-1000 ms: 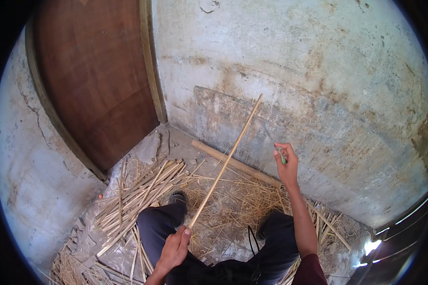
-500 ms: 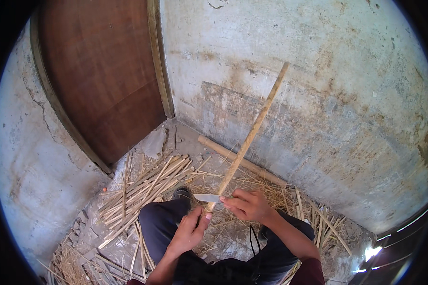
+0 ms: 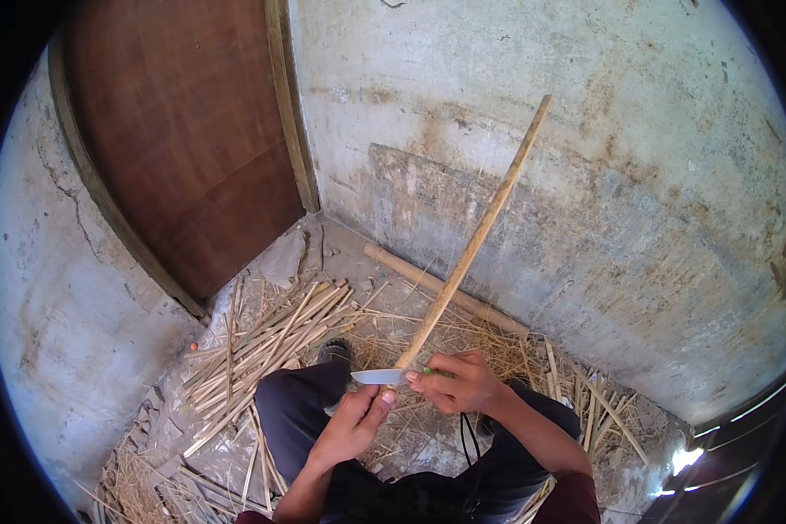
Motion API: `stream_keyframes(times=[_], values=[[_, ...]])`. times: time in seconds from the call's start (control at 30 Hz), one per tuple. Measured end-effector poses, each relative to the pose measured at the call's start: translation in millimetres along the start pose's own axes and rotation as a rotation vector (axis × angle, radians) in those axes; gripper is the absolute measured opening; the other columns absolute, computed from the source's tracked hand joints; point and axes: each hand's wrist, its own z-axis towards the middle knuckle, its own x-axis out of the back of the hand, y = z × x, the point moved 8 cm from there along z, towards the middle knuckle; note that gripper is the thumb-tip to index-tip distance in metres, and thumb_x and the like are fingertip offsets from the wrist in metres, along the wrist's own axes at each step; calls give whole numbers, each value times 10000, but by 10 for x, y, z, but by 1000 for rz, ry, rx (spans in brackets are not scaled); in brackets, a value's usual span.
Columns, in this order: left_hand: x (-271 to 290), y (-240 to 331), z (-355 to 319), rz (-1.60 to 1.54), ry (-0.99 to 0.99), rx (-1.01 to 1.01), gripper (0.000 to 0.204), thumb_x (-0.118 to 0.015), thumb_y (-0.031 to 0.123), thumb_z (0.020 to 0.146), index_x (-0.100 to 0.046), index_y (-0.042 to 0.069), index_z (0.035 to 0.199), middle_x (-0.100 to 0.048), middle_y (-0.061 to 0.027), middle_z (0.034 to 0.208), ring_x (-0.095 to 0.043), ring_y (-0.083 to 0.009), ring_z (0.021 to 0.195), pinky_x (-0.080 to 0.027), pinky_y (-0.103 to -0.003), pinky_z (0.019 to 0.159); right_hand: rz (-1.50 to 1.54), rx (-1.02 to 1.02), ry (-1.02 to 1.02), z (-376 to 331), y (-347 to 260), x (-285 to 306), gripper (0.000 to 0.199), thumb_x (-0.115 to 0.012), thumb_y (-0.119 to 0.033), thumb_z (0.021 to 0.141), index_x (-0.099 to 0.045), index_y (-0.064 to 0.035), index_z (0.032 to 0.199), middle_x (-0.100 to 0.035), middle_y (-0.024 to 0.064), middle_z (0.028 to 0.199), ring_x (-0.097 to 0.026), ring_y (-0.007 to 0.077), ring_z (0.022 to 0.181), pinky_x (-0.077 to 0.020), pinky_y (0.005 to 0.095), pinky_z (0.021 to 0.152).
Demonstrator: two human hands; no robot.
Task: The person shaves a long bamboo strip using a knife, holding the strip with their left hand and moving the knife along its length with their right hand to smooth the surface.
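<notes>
1. Between our bent knees we hold the long tan stick (image 3: 472,253); its lower end sits at our left hand (image 3: 355,421), and its shaft slants away up and to the right, the far tip showing against the stained wall (image 3: 655,175).
2. Our left hand is closed around that lower end, thumb uppermost; the fingers beneath are partly hidden, so we cannot tell how they wrap.
3. Our right hand (image 3: 458,384) grips a knife (image 3: 377,377); a bit of green handle (image 3: 437,372) shows at the curled fingers, and the thumb sits by the base of the blade.
4. The knife's pale blade points left and lies across the stick just beyond our left thumb; whether its edge bites into the surface, we cannot tell.
5. Left of our dark trousers (image 3: 293,406) we see a heap of split sticks (image 3: 275,349), most lying roughly one way; a dark shoe (image 3: 334,352) is beside it.
6. Thin shavings (image 3: 502,349) lie scattered ahead of us; a thick round pole (image 3: 402,268) runs along the foot of the wall, and loose sticks (image 3: 607,410) lie at our right.
7. Beyond the heap stands a brown door (image 3: 179,131).
</notes>
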Motion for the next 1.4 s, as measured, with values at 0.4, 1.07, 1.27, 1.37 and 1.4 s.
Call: stream_keyframes(times=[0.4,1.07,1.27,1.37,1.4], values=[[55,-104,-169,-58,-14,66,340,-530,269,1177,-552,12,955,-489,-16,673,-434,-130,618,-382,-360,582,17,-250,261,-59,642,432,96,-798,-114,960,-807,-115,1055,-650,16,763,-591,136,538,-445,309,450],[7,-187,-222,-130,-79,155,489,-425,428,1199,-537,20,954,-473,-25,706,-444,-174,648,-389,-367,630,1,-119,107,4,246,202,137,-846,-122,896,-813,-142,1028,-597,-32,773,-494,104,479,-393,301,415],[37,-107,-278,58,-62,145,481,-417,417,1195,-532,6,973,-498,-86,679,-495,-237,629,-407,-409,636,-34,-146,148,31,338,367,170,-844,-89,881,-824,-135,1043,-624,-31,777,-506,104,484,-396,307,419],[53,-58,-296,75,-53,137,477,-413,410,1196,-530,11,962,-495,-88,674,-503,-243,629,-412,-417,639,-76,-148,152,8,367,401,153,-844,-81,884,-824,-131,1028,-631,-21,768,-515,112,486,-395,310,420],[62,-67,-298,76,-55,138,477,-413,410,1196,-530,11,962,-495,-88,674,-503,-243,629,-412,-417,639,-121,-142,132,-1,367,391,136,-844,-78,889,-823,-129,1014,-631,-14,756,-522,117,489,-394,310,421]])
